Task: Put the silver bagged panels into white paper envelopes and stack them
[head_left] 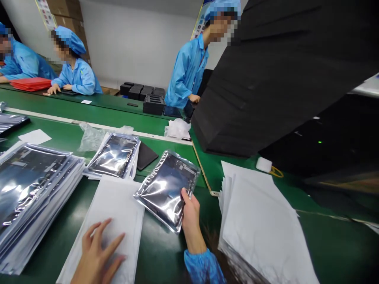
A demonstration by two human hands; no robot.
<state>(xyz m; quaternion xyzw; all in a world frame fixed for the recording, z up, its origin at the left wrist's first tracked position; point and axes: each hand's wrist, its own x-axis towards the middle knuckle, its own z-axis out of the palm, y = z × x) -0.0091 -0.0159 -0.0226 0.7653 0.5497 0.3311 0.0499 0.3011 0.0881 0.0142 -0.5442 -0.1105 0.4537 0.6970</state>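
My right hand (191, 221) grips a shiny antistatic bag (170, 189) by its right edge, thumb on top. Inside the clear silvery film lies a dark flat panel, its kind hard to make out. The bag is tilted above the green bench. My left hand (99, 252) rests with fingers spread on a stack of white paper sheets (121, 197). Beyond that paper lies a small pile of similar bagged panels (114, 156), beside a black flat pad (146, 156).
A tall stack of bagged panels (35, 185) stands at left, a white sheet pile (260, 221) at right. Behind it rises a large black cover (266, 79). Crumpled plastic (177, 129) lies near a bench divider. Several people in blue work across the green bench (166, 256).
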